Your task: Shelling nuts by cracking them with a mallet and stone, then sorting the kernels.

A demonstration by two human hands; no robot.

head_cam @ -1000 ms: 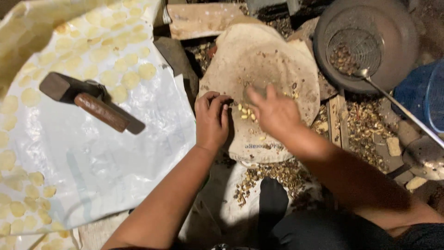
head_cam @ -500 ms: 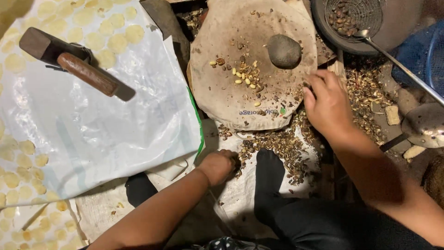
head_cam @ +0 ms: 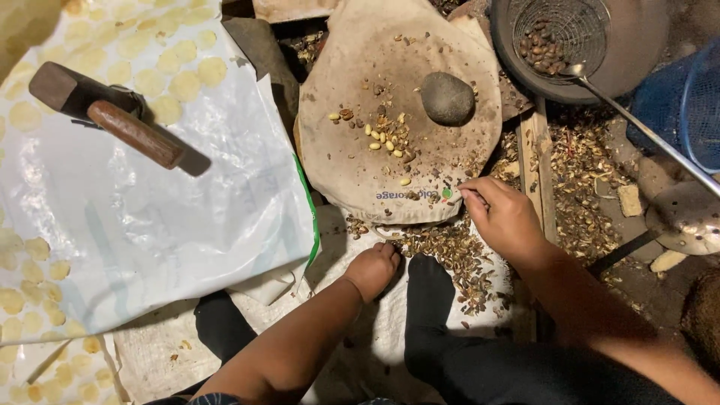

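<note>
A cloth-covered round slab (head_cam: 352,165) lies in front of me with several pale yellow kernels (head_cam: 381,137) and dark shell bits on it. A grey round stone (head_cam: 447,97) rests on its upper right. My right hand (head_cam: 504,217) sits at the slab's lower right edge, fingers curled together, pinching at shell fragments. My left hand (head_cam: 373,268) is lowered below the slab, fingers closed, resting by a heap of brown shells (head_cam: 450,251); I cannot see anything in it.
A wooden mallet (head_cam: 112,116) lies on a white plastic sheet (head_cam: 150,225) dotted with flat yellow discs at the left. A dark pan (head_cam: 645,45) with a wire skimmer (head_cam: 559,37) of nuts stands upper right. A blue basket (head_cam: 690,105) is at the right edge.
Both hands left the slab's middle. The left hand dropped below the slab beside the shell heap; the right hand moved from the right side to the slab's lower right edge.
</note>
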